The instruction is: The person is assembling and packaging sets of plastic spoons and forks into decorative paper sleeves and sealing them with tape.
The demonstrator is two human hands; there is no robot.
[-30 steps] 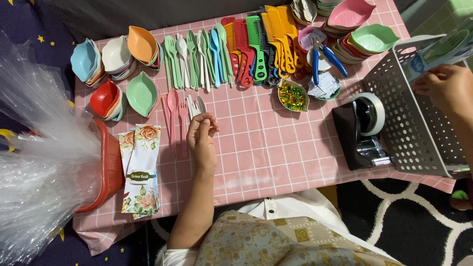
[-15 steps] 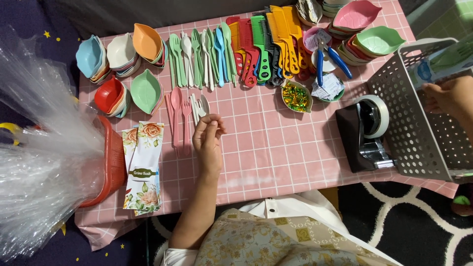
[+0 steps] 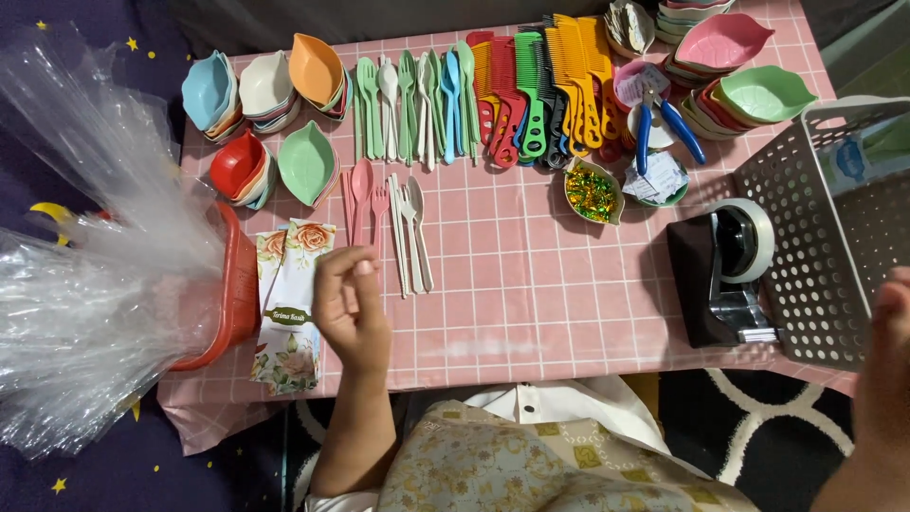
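- While the left hand [image 3: 349,308] hovers over the pink checked surface [image 3: 531,284], its fingers are curled loosely together on nothing, just beside the floral packets [image 3: 292,308] at its nine o'clock.
- At the hand's one o'clock lie the pink and white spoons and forks [image 3: 393,223], close by but untouched.
- The right hand [image 3: 886,365] shows only at the frame's four o'clock edge, beside the white perforated basket [image 3: 815,256]; I cannot tell whether its grip is closed.
- Judging from here, a careless sweep of the left wrist could scatter the loose cutlery or nudge the packets off the near edge.
- The crinkled clear plastic wrap [image 3: 85,284], spilling from a red basket [image 3: 232,294] at nine o'clock, looks apt to slide onto the packets.
- The packets are tall, narrow, white, with orange roses and a dark green band of lettering.
- A small card label lies in a dish [image 3: 659,180] beneath the blue-handled pliers [image 3: 668,118].
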